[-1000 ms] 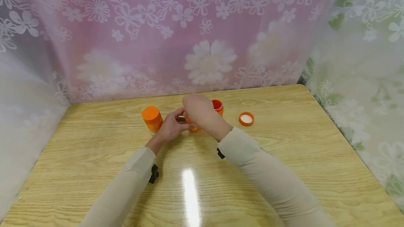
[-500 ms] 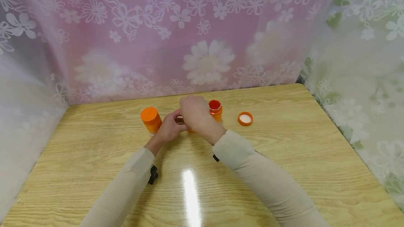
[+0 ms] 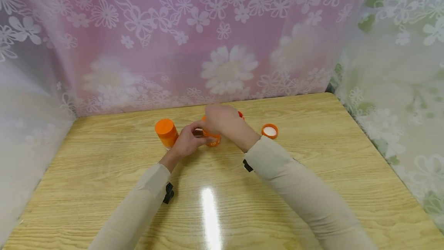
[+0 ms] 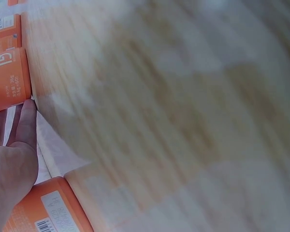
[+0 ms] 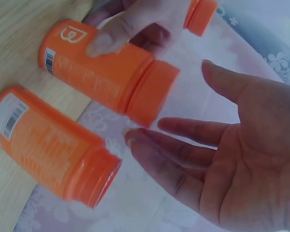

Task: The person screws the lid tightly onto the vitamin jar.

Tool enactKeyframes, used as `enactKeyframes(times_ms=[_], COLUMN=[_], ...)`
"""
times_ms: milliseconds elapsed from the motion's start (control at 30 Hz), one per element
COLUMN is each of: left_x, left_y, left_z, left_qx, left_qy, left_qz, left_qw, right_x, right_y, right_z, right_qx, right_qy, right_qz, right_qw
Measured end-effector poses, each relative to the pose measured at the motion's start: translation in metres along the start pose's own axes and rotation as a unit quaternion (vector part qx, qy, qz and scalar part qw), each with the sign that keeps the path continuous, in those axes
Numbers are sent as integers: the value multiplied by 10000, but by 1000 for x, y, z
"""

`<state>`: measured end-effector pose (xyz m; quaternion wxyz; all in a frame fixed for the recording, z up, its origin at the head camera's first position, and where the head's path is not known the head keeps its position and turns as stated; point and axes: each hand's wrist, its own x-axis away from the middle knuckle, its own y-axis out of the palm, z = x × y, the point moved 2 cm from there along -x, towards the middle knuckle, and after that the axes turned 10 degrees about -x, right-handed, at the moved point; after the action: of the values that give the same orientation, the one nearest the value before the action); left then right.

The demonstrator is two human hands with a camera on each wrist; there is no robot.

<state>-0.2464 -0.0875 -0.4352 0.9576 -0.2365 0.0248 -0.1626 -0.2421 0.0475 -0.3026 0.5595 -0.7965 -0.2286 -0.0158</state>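
Observation:
Between my hands stands a capped orange bottle [image 3: 212, 141], also large in the right wrist view. My left hand [image 3: 187, 141] holds this bottle's body, with the thumb lying along its printed side. My right hand [image 5: 251, 140] is over its orange cap [image 5: 153, 93], fingers loosely spread and thumb away from it; whether a fingertip touches the cap I cannot tell. Just right of it stands an uncapped orange bottle [image 5: 48, 145], its threaded neck bare. The right hand hides most of that bottle in the head view.
Another capped orange bottle [image 3: 166, 132] stands left of my left hand. A loose orange cap [image 3: 269, 130] lies at the right, white inside facing up. A flowered curtain [image 3: 229, 65] hangs behind the wooden table [image 3: 104, 165].
My right hand swung slightly left, then back right, staying over the capped bottle and covering more of the uncapped one. The left hand has kept its hold on the bottle.

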Motion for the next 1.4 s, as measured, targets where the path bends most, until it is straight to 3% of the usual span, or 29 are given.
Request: enactKeyframes(times_ms=[100,167,267,367,500,767,1067,1400], left_x=[0,1,1,0,-1,-2,-1,0], left_y=[0,0,1,3,6,6,2,0], left_z=[1,1,2,1,1,1,2,-1], left_qx=[-70,-94,-82,-26,-55,-24,-106,-3], left_qy=[-13,-20,13,95,66,107,51,23], left_qz=[-3,-15,-23,-69,-71,-17,-36,15], left_qw=[10000,10000,10000,9999,9999,9999,9999,10000], right_x=[0,-1,-5,-7,-9,-9,-8,-9], right_y=[-4,-6,-7,-7,-7,-3,4,11], right_z=[4,6,7,7,11,10,2,-4], right_qx=[3,139,429,457,244,533,684,1070], right_qy=[39,-174,-940,-1708,-1980,-1848,-1284,-516], right_qz=[-10,-46,-377,-850,-1148,-539,286,769], right_qw=[10000,9997,9939,9806,9732,9798,9889,9899])
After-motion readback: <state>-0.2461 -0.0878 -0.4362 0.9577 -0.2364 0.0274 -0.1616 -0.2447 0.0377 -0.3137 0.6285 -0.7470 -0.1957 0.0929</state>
